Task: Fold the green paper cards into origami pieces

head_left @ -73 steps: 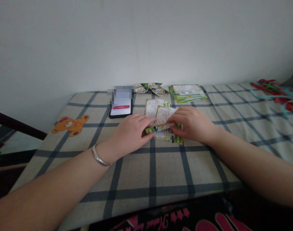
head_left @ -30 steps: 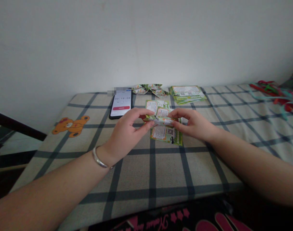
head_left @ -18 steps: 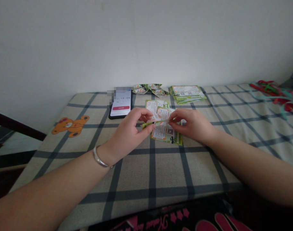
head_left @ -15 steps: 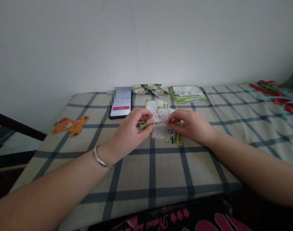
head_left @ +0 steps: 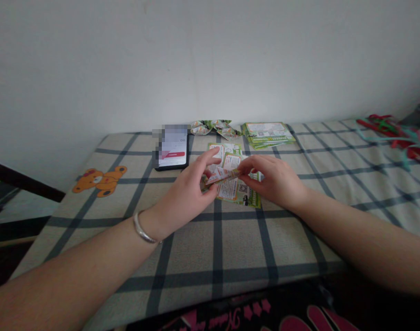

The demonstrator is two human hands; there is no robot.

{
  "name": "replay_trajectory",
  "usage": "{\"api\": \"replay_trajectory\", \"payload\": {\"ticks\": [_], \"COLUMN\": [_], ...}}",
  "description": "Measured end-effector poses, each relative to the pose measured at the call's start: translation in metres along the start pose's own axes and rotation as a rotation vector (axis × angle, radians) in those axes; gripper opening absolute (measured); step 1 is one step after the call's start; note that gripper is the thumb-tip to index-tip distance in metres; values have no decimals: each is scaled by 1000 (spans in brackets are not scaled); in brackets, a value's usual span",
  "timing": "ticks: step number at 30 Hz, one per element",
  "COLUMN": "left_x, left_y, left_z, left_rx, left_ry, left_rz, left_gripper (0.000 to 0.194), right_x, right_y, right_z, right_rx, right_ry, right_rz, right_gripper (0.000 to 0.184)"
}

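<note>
So the bench (head_left: 192, 243) is the big thing here, checked cloth and all, with my phone (head_left: 177, 161) lying on it. My left hand (head_left: 187, 186) is just nearer me than the phone, index finger up; can't tell if the other fingers really grip. My right hand (head_left: 280, 181) is further right of it, fingers pinching. Flat leaflets (head_left: 232, 161) lie right of the phone, a leaflet stack (head_left: 268, 131) beyond, folded pieces (head_left: 227, 130) just beside it. Smallest is the folded strip (head_left: 224, 175), right of the phone, between my hands. Looks mid-fold to me; shaping it more would need a steady right pinch.
</note>
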State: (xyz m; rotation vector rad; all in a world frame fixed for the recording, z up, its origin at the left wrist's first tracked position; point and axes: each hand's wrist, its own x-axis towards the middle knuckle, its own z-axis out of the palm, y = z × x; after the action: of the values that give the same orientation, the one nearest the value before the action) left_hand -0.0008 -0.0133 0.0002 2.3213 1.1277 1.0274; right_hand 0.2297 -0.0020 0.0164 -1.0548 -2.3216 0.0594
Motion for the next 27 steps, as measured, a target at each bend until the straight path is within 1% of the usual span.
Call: {"api": "replay_trajectory", "payload": {"ticks": [5,10,16,19,23,27], "left_x": [0,1,1,2,3,1], "left_y": [2,4,7,8,9,10], "left_z": [-2,-3,-5,-6,-7,-7], "left_rx": [10,104,263,291,299,333], "left_ry": [-25,-23,-2,-21,-24,-1], "left_rz": [31,89,214,250,283,300], "left_gripper": [70,62,36,22,14,7], "right_x": [-1,-2,0,0,-2,-3], "right_y": [-2,-1,-5,-8,-11,-14], "right_z": [2,4,2,0,-1,2], "right_rx": [0,-6,36,55,34,-17], "right_ry": [29,48,83,92,97,119], "right_rz": [-108,-175,-181,-169,-157,-190], "right_gripper": [12,11,9,8,6,8]}}
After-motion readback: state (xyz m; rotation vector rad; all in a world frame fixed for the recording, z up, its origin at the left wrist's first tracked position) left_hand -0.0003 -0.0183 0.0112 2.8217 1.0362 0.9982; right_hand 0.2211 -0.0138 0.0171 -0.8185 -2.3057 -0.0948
